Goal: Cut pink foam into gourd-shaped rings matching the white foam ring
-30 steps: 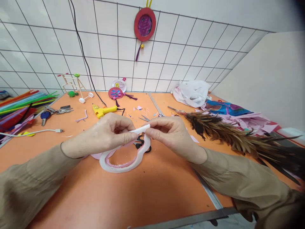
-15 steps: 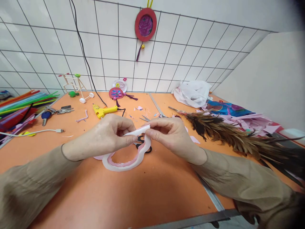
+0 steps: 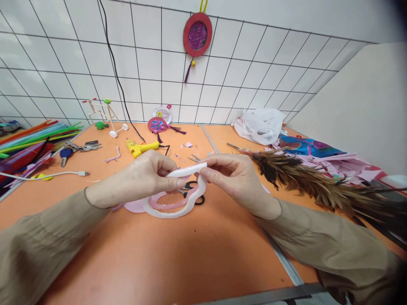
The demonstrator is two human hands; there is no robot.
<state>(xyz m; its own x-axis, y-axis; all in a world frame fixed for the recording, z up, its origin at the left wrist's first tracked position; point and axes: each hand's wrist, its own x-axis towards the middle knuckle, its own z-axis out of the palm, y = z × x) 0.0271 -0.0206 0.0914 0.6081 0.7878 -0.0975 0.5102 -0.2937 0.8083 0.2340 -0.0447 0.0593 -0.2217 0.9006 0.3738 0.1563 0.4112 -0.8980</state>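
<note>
A white strip with a pink inner side, curved into a wavy loop (image 3: pixel 168 214), hangs between my hands above the orange table. My left hand (image 3: pixel 152 173) pinches its upper stretch between thumb and fingers. Close by on the right, my right hand (image 3: pixel 230 176) grips the strip's top corner with thumb and forefinger. Behind the loop lie black-handled scissors (image 3: pixel 199 200), partly covered by the strip and my hands. A pink flat piece (image 3: pixel 135 206) rests on the table left of the loop, partly hidden by my left wrist.
Beyond my left hand lies a yellow glue gun (image 3: pixel 141 148), with keys (image 3: pixel 84 146) and a white cable (image 3: pixel 57 174) farther left. Paper scraps (image 3: pixel 189 145) litter the middle. On the right are a feather duster (image 3: pixel 295 171), a white plastic bag (image 3: pixel 259 126) and pink paper pieces (image 3: pixel 337 165).
Both hands have shifted slightly right with the strip, and the loop's lower part sits a little higher. More of the pink flat piece now shows.
</note>
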